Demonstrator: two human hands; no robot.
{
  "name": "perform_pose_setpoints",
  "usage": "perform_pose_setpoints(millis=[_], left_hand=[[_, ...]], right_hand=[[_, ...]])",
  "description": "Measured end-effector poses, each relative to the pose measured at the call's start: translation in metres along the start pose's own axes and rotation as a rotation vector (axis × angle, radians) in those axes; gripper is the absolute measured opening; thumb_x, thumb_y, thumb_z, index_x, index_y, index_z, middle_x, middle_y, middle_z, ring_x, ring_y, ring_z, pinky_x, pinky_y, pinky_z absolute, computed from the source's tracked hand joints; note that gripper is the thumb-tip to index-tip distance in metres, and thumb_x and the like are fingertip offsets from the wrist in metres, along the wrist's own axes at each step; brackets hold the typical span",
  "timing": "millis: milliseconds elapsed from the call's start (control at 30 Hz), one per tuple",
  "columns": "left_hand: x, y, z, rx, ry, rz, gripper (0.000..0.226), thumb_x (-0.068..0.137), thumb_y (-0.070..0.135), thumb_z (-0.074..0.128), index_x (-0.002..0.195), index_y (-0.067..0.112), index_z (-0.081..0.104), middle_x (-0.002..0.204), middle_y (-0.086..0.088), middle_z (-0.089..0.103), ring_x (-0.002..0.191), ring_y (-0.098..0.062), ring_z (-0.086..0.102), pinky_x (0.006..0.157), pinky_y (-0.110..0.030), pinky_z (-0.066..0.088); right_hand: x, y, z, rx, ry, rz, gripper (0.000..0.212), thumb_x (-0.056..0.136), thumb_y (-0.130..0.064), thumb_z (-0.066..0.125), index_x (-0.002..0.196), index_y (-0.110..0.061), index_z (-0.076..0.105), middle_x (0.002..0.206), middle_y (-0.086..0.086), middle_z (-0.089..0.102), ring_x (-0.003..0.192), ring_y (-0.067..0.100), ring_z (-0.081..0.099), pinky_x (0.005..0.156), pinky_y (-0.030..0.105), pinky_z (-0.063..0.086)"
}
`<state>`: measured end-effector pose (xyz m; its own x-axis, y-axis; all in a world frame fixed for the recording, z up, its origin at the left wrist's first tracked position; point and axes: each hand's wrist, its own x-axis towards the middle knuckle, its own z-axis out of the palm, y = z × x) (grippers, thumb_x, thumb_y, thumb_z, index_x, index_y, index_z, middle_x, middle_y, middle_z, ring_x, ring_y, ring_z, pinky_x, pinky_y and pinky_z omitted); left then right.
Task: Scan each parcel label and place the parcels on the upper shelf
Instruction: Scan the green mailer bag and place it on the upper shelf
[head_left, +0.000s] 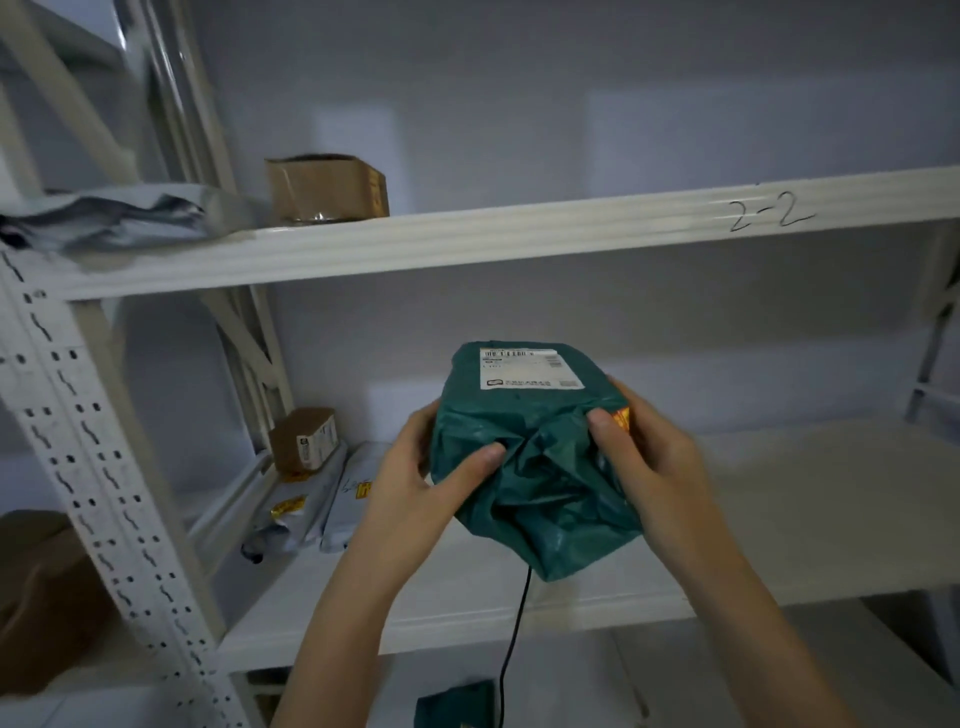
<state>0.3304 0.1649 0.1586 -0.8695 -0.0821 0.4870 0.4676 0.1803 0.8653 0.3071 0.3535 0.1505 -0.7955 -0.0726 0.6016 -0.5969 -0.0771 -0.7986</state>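
A dark green plastic parcel (535, 457) with a white barcode label (527, 368) on its top face is held in front of me, above the middle shelf (779, 519). My left hand (421, 467) grips its left side and my right hand (649, 457) grips its right side, thumbs pressed into the crumpled near end. The upper shelf (519, 234), marked "2-2", runs above the parcel. On its left end lie a grey poly bag (119, 213) and a brown cardboard box (327, 187). No scanner shows.
A small cardboard box (304, 439) and two grey mailers (322, 499) lie at the left of the middle shelf. A black cable (514, 639) hangs below the parcel. Another green parcel (457, 704) lies lower down. A perforated white upright (88, 457) stands left, a brown box (41, 597) beyond it.
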Motion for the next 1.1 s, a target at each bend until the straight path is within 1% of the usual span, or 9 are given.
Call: perform_pose_setpoints(millis=[167, 300, 433, 500, 567, 733, 833, 1000, 1100], left_hand=[[-0.009, 0.042, -0.021, 0.02, 0.025, 0.096, 0.073, 0.048, 0.062, 0.066, 0.113, 0.029, 0.058, 0.107, 0.015, 0.067, 0.095, 0.005, 0.065, 0.078, -0.018, 0.056], [-0.004, 0.075, -0.041, 0.022, 0.011, 0.188, 0.069, 0.054, 0.064, 0.076, 0.111, 0.028, 0.061, 0.109, 0.012, 0.069, 0.099, -0.002, 0.066, 0.081, -0.025, 0.056], [0.009, 0.108, -0.05, -0.013, 0.022, 0.296, 0.055, 0.061, 0.061, 0.074, 0.107, 0.032, 0.063, 0.101, 0.017, 0.073, 0.092, 0.003, 0.067, 0.074, -0.015, 0.056], [0.018, 0.122, -0.051, -0.039, 0.032, 0.345, 0.052, 0.059, 0.06, 0.07, 0.103, 0.034, 0.063, 0.093, 0.027, 0.071, 0.089, 0.007, 0.066, 0.068, -0.008, 0.052], [0.034, 0.13, -0.049, -0.062, 0.049, 0.378, 0.05, 0.061, 0.056, 0.066, 0.104, 0.032, 0.062, 0.09, 0.025, 0.072, 0.088, 0.009, 0.065, 0.066, -0.006, 0.05], [0.088, 0.13, -0.042, -0.018, 0.092, 0.353, 0.055, 0.081, 0.041, 0.067, 0.124, 0.01, 0.056, 0.113, 0.002, 0.066, 0.099, -0.003, 0.064, 0.072, -0.009, 0.052], [0.119, 0.127, -0.039, 0.083, 0.074, 0.308, 0.047, 0.086, 0.043, 0.061, 0.12, 0.012, 0.055, 0.105, 0.007, 0.064, 0.103, -0.012, 0.062, 0.073, -0.012, 0.051], [0.156, 0.116, -0.036, 0.318, 0.087, 0.28, 0.046, 0.09, 0.048, 0.053, 0.118, 0.012, 0.057, 0.118, -0.011, 0.061, 0.116, -0.026, 0.055, 0.098, -0.042, 0.048], [0.169, 0.106, -0.03, 0.323, 0.103, 0.292, 0.036, 0.092, 0.039, 0.054, 0.113, 0.01, 0.06, 0.113, -0.006, 0.064, 0.102, -0.018, 0.061, 0.079, -0.024, 0.052]], right_hand=[[-0.012, -0.052, 0.013, 0.023, 0.007, -0.046, 0.04, 0.083, -0.035, 0.061, 0.121, -0.024, 0.06, 0.104, -0.012, 0.072, 0.093, 0.006, 0.068, 0.07, 0.017, 0.055], [-0.009, -0.087, 0.025, 0.041, 0.028, -0.105, 0.041, 0.077, -0.029, 0.059, 0.117, -0.022, 0.062, 0.1, -0.009, 0.074, 0.09, 0.008, 0.07, 0.066, 0.016, 0.055], [0.008, -0.12, 0.035, 0.054, 0.047, -0.226, 0.025, 0.079, -0.024, 0.059, 0.103, -0.025, 0.066, 0.09, -0.012, 0.075, 0.083, 0.003, 0.07, 0.065, 0.014, 0.053], [0.021, -0.133, 0.039, 0.054, 0.034, -0.265, 0.023, 0.082, -0.023, 0.059, 0.103, -0.025, 0.066, 0.09, -0.011, 0.074, 0.083, 0.004, 0.07, 0.066, 0.014, 0.053], [0.038, -0.142, 0.042, 0.023, 0.02, -0.296, 0.021, 0.085, -0.021, 0.058, 0.105, -0.023, 0.065, 0.09, -0.01, 0.073, 0.085, 0.006, 0.069, 0.068, 0.015, 0.053], [0.099, -0.139, 0.04, -0.065, 0.035, -0.231, 0.01, 0.092, -0.015, 0.055, 0.092, -0.017, 0.065, 0.089, 0.002, 0.068, 0.076, 0.005, 0.065, 0.069, 0.017, 0.054], [0.129, -0.129, 0.037, -0.091, 0.057, -0.172, 0.014, 0.092, -0.016, 0.054, 0.084, -0.016, 0.065, 0.081, 0.001, 0.068, 0.066, 0.001, 0.066, 0.061, 0.013, 0.053], [0.16, -0.11, 0.03, -0.126, 0.012, -0.162, 0.017, 0.093, -0.018, 0.053, 0.081, -0.018, 0.065, 0.078, -0.004, 0.068, 0.063, -0.003, 0.066, 0.06, 0.01, 0.05], [0.177, -0.097, 0.024, -0.164, -0.015, -0.18, 0.015, 0.093, -0.018, 0.053, 0.086, -0.014, 0.066, 0.083, 0.0, 0.067, 0.066, -0.001, 0.065, 0.064, 0.011, 0.051]])
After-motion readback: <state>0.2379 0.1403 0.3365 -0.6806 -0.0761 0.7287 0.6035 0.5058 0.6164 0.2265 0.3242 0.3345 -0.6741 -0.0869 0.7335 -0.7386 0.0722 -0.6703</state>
